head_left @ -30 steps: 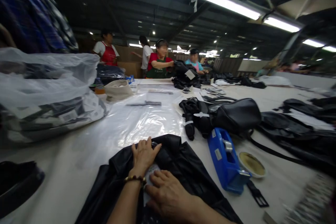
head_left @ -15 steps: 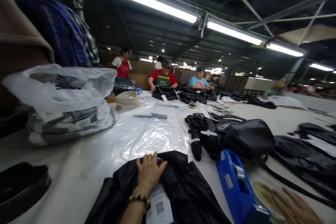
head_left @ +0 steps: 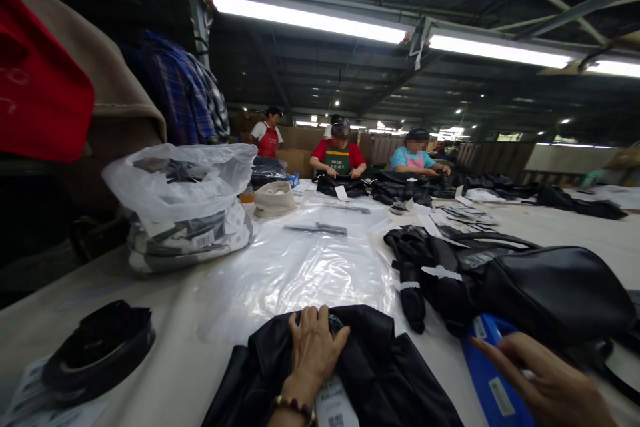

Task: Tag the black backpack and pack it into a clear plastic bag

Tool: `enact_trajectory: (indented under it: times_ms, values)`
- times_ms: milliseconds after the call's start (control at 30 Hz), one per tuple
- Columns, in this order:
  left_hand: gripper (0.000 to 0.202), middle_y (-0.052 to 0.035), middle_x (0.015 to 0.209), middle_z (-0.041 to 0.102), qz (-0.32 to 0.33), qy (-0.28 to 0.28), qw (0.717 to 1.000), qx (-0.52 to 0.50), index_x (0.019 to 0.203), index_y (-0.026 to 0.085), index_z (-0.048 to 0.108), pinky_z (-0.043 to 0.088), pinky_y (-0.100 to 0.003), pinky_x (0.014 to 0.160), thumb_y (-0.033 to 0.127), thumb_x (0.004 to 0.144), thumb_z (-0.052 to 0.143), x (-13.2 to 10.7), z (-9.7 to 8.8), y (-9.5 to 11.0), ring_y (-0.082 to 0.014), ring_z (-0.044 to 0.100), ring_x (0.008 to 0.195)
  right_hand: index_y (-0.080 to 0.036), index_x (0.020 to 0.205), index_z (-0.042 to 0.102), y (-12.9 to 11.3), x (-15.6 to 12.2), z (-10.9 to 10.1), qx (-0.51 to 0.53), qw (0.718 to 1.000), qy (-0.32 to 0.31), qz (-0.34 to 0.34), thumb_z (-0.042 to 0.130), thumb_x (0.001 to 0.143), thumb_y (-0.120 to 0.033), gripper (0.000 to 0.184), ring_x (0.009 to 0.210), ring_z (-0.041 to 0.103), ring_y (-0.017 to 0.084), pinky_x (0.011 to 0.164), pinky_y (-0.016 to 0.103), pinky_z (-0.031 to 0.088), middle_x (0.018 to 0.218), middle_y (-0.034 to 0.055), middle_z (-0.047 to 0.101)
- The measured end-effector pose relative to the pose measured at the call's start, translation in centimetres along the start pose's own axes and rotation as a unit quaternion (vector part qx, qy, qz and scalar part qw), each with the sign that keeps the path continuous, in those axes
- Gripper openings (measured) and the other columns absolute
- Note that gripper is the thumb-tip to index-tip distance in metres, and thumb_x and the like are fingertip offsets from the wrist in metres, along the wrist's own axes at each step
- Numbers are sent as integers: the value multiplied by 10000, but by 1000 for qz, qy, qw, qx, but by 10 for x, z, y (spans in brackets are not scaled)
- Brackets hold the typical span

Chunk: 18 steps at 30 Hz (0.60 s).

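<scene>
My left hand [head_left: 315, 340], with a beaded bracelet at the wrist, lies palm down on a black leather-look piece [head_left: 395, 373] with folded flaps. Its thumb is spread away from the fingers. A white printed tag [head_left: 336, 407] shows beside that wrist, on the black piece. At the lower right my right hand [head_left: 555, 380] is over a blue tape dispenser [head_left: 503, 400], covering part of it. One finger with a red nail stretches out to the left and another is bent. I see nothing held in it.
Clear plastic bags [head_left: 300, 267] lie flat ahead. Black leather bags [head_left: 555, 287] lie at the right. A stuffed white plastic bag [head_left: 185, 207], a cloth pouch [head_left: 275, 199] and a coiled black strap [head_left: 100, 353] are at the left. Several people [head_left: 340, 157] stand or sit across the table.
The view has swung left, so things appear further right. My right hand has moved from the tape roll to over the dispenser. My left hand stays on the black piece.
</scene>
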State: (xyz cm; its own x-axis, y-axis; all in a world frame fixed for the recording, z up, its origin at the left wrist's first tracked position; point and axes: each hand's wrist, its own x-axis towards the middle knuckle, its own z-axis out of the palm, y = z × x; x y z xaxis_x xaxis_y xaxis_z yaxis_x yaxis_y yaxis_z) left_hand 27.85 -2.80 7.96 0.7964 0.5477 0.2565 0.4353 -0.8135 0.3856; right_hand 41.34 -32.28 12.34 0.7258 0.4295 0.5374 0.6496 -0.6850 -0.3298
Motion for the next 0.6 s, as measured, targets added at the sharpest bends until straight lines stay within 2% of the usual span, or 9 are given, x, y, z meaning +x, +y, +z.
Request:
enact_trajectory:
  times_ms: [33,67,100,133,200,300,433,500,600]
  values:
    - [362,-99,1068,601,0,3,1000,-9,1095,166,568,253,-504,1000,428,857,493,0,1,0,-266,495,1078,-246,569,498,-20,17,15,-7,999,-49,-2,432,796,-661,477,448,517,151,481,283,431,522,1,534]
    - [359,-101,1068,599,-1,7,1000,-18,1090,163,571,249,-504,1004,421,849,506,0,2,-1,-269,493,1079,-237,555,467,-39,33,31,-14,997,-70,-5,361,852,-614,492,468,529,155,507,284,435,510,4,523]
    - [360,-105,1070,598,-3,11,1000,-27,1089,160,573,241,-508,1009,416,842,517,0,4,-2,-274,489,1083,-230,598,498,-55,49,49,-5,992,-121,-34,337,883,-560,464,534,571,163,557,285,457,571,17,567]
    - [362,-107,1071,597,-4,16,999,-34,1091,159,574,231,-514,1016,412,837,524,0,6,-3,-280,484,1091,-217,706,564,-69,64,67,9,982,-173,-73,333,905,-476,400,650,618,174,639,291,483,716,44,633]
    - [364,-108,1078,598,-6,25,999,-41,1090,165,580,216,-525,1028,415,830,530,0,10,-4,-289,477,1103,-201,943,625,-86,89,101,27,957,-255,-138,378,894,-335,285,859,642,186,786,303,493,973,74,661]
    - [358,-100,1096,598,-13,32,998,-45,1073,184,592,204,-535,1041,430,819,537,1,16,-3,-297,467,1118,-219,1148,608,-90,114,142,41,927,-321,-189,483,845,-278,333,1061,594,196,933,316,449,1178,72,618]
    - [376,-100,1136,587,-26,28,999,-36,1089,184,584,185,-539,1059,445,825,524,1,18,0,-295,453,1136,-267,1256,549,-84,121,181,48,891,-383,-239,577,821,-400,456,1262,426,237,1044,372,352,1351,72,487]
    - [373,-99,1138,587,-33,23,998,-39,1080,182,589,182,-536,1065,446,825,524,2,17,1,-292,453,1135,-276,1288,513,-81,116,196,41,884,-393,-250,549,842,-433,474,1298,363,264,1058,436,320,1383,80,439]
    - [370,-96,1118,592,-39,13,998,-54,1052,187,602,178,-547,1067,457,804,550,3,17,2,-294,458,1123,-269,1321,473,-78,108,208,26,889,-379,-254,480,880,-468,484,1320,306,289,1060,512,278,1416,95,380]
